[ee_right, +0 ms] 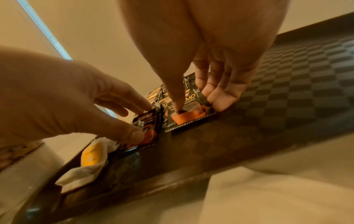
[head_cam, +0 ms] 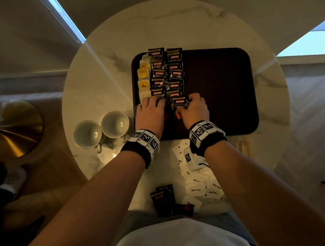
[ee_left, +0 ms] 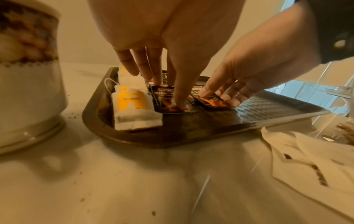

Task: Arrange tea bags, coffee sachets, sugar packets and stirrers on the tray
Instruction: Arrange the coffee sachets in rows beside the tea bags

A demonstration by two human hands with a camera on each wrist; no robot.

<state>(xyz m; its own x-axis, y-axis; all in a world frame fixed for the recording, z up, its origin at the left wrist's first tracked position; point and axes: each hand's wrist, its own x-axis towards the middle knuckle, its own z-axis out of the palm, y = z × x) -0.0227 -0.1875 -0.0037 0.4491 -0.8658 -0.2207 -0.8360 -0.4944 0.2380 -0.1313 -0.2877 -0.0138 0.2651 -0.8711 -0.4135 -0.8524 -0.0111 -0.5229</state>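
Head view: right hand [head_cam: 192, 109] pinches Kopiko sachet [head_cam: 179, 103], left hand [head_cam: 151, 112] flat, pressing neighbouring sachet [head_cam: 158, 94]; best overlap evenly, frame centre.

Glossy foil coffee sachets [head_cam: 175, 67] on matt, checker-textured plastic tray [head_cam: 221, 87]

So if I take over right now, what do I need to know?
Left hand: fingertips press the nearest black coffee sachet of the left column.
Right hand: pinches the nearest black coffee sachet of the right column.
Dark brown plastic tray: yellow-tagged tea bags and two sachet columns placed.
Left on the table: white sugar packets, spare dark sachets, wooden stirrers.
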